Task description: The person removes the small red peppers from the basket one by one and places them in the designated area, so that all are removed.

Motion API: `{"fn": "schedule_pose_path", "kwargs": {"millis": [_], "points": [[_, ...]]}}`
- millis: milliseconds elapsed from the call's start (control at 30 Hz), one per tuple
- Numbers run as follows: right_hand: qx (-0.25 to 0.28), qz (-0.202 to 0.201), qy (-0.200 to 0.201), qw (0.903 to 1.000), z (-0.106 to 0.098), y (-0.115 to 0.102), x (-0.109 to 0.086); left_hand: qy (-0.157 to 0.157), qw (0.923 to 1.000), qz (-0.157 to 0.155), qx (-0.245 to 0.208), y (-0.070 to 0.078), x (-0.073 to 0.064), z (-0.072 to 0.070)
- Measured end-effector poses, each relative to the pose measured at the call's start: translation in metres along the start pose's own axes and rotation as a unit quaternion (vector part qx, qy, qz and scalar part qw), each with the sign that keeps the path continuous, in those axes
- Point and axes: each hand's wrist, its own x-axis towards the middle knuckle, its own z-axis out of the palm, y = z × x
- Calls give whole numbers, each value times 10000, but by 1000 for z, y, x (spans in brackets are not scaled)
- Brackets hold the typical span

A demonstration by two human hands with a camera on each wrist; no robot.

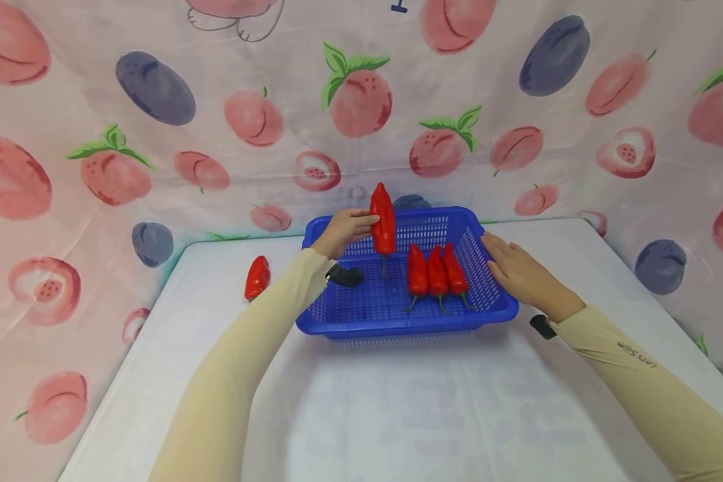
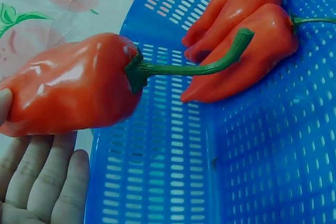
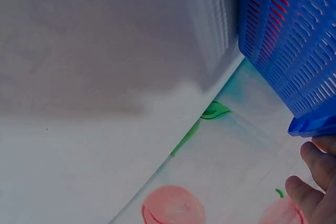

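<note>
My left hand (image 1: 346, 231) pinches a red pepper (image 1: 383, 217) between thumb and fingers, tip up and green stem hanging down, above the blue basket (image 1: 361, 328). In the left wrist view the held pepper (image 2: 79, 85) shows its curved stem, with the fingers (image 2: 39, 177) along its underside. Three red peppers (image 1: 438, 271) lie side by side in the basket's right half, stems toward me. At the basket's right rim, my right hand (image 1: 521, 271) rests with its fingers extended; the right wrist view shows fingertips (image 3: 317, 156) right at the rim.
Another red pepper (image 1: 257, 278) lies on the white table (image 1: 397, 415), left of the basket. Behind the table hangs a fruit-print cloth (image 1: 361, 154) that also drops down on both sides.
</note>
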Motion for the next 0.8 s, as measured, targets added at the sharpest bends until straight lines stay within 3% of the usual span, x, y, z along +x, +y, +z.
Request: {"fn": "schedule_pose_path", "kwargs": {"millis": [800], "points": [[43,41,-35,10000,-1,-1,-1,206,9995,211,85,23,-25,-44]]}}
